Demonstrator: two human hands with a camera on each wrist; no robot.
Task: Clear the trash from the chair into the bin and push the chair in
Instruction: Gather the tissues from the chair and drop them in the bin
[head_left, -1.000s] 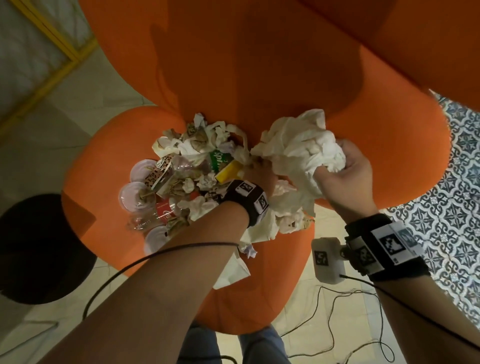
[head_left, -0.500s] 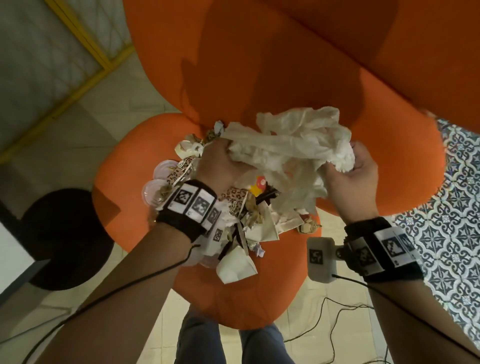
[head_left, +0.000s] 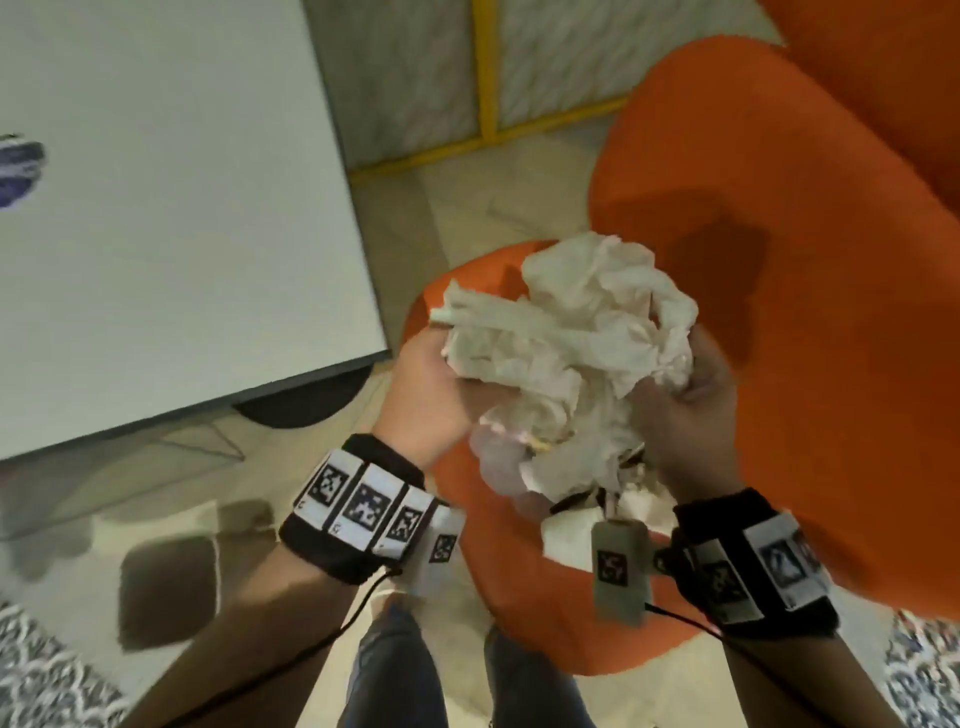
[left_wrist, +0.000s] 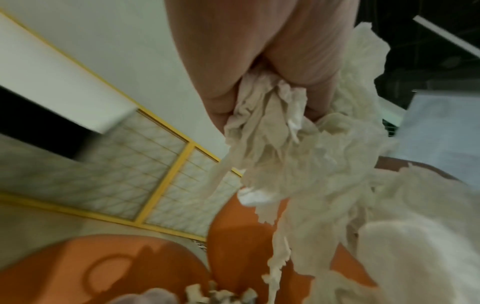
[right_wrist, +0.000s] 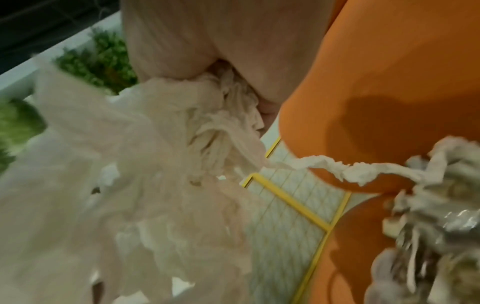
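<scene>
A large bundle of crumpled white paper trash (head_left: 571, 353) is gripped between both hands. The left hand (head_left: 431, 400) is curled round its left side, with tissue bunched between thumb and fingers (left_wrist: 306, 61) in the left wrist view. The right hand (head_left: 691, 415) is closed on the right side of the bundle, and paper is pinched in its palm in the right wrist view. Loose scraps and a clear plastic piece are seen hanging below the bundle. The load is held above the front of the orange chair (head_left: 779, 260), clear of its seat. A white bench (head_left: 156, 208) is seen to the left, with a dark round shape (head_left: 301, 405), possibly the bin, partly hidden beneath its edge.
</scene>
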